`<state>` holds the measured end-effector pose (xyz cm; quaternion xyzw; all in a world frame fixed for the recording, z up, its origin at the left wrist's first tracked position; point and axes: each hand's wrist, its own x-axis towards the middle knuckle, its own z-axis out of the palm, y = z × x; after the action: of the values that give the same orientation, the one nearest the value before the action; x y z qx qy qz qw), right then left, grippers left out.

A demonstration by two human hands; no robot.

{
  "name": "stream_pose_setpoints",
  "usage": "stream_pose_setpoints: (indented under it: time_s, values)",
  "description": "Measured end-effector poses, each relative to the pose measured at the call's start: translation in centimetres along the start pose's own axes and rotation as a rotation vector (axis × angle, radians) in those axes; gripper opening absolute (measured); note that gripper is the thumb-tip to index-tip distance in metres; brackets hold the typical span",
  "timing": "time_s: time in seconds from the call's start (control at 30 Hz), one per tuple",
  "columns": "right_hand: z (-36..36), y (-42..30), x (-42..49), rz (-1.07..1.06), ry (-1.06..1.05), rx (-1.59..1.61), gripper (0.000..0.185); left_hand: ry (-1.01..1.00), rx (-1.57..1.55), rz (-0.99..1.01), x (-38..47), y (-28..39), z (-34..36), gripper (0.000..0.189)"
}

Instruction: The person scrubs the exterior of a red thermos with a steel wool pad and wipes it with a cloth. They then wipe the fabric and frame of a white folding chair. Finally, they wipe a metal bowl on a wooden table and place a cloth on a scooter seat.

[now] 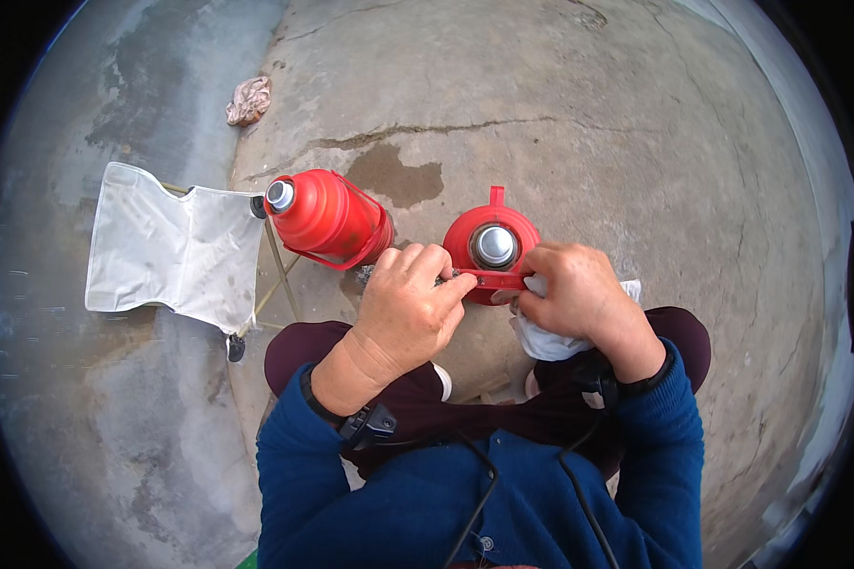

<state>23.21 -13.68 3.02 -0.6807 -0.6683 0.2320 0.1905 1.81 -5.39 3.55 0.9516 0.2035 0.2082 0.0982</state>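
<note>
A red thermos flask (462, 231) stands upright on the floor in front of me, its silver stopper (496, 245) facing up. My left hand (416, 306) pinches the left end of its red carrying handle (499, 280) between thumb and fingers. Grey scouring wool (364, 276) shows at both sides of that hand, mostly hidden by it. My right hand (573, 291) grips the handle's right end, with a white cloth (551, 341) bunched in and under the fingers. To the left, a second red thermos flask (327, 217) also has a silver stopper.
A folding stool with a white fabric seat (174, 245) stands at the left, close to the second flask. A crumpled pinkish cloth or bag (249, 101) lies farther off. The cracked concrete floor (683, 213) has a wet patch (395, 174) behind the flasks.
</note>
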Motion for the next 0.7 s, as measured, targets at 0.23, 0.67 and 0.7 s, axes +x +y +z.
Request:
stream_pose_setpoints:
  time_s: [0.23,0.67,0.7]
  values:
    - [-0.02,0.07,-0.15,-0.007,-0.018,-0.023,0.029,-0.051,-0.034,0.001,0.33,0.45,-0.28,0.027]
    - [-0.12,-0.31,0.07,0.041,-0.044,-0.034,0.028,-0.072,-0.016,0.01,0.31,0.52,0.06,0.025]
    - [-0.14,-0.28,0.03,0.037,-0.045,-0.03,0.028,-0.044,-0.009,-0.002,0.27,0.52,0.01,0.025]
